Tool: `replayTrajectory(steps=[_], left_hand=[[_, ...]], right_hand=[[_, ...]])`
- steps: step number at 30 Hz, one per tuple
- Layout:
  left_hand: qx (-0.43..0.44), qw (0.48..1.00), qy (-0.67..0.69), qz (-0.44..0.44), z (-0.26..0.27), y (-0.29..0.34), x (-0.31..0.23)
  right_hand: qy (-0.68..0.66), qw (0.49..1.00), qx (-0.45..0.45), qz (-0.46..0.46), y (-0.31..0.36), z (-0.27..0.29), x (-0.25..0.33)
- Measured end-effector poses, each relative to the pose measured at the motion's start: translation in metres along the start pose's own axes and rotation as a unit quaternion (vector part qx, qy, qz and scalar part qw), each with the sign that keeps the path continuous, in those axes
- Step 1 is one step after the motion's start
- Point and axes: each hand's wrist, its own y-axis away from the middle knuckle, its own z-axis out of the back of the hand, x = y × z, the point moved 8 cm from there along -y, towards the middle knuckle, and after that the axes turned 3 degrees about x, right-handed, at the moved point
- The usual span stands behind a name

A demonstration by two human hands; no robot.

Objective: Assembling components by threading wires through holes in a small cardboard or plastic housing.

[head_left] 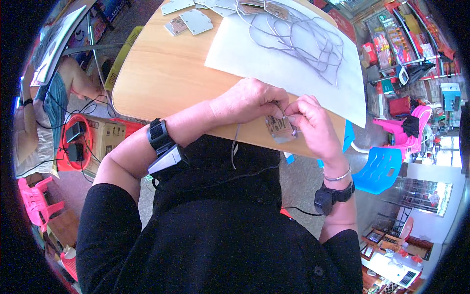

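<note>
My left hand [250,100] and my right hand [316,122] meet over the table's near edge, fingertips pinched close together on a thin grey cord [235,147]. One length of this cord dangles below my left hand. Between and just under the fingers hangs a small brown and grey printed tag [280,130], its upper edge partly covered by the fingers. Whether the cord is knotted there is too small to tell. Farther off, a loose tangle of grey cords [293,41] lies on a white sheet [230,56], with brown tags [277,11] at its far end.
More flat grey tags [197,22] lie at the far left of the wooden table [161,73]. A blue plastic stool [377,171] and a pink chair [416,127] stand to the right. At the left, another person [41,127] sits beside a red basin [75,142] holding black adapters.
</note>
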Motion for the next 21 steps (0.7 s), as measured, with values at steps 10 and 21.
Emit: replayTrajectory(steps=[10, 21], left_hand=[[0.06, 0.997, 0.025, 0.036, -0.006, 0.002, 0.002], [-0.006, 1.0, 0.022, -0.007, 0.003, 0.0, -0.001]], right_hand=[[0.042, 0.998, -0.05, -0.006, 0.007, -0.003, -0.005], [0.177, 0.981, -0.052, 0.059, 0.003, 0.007, 0.028]])
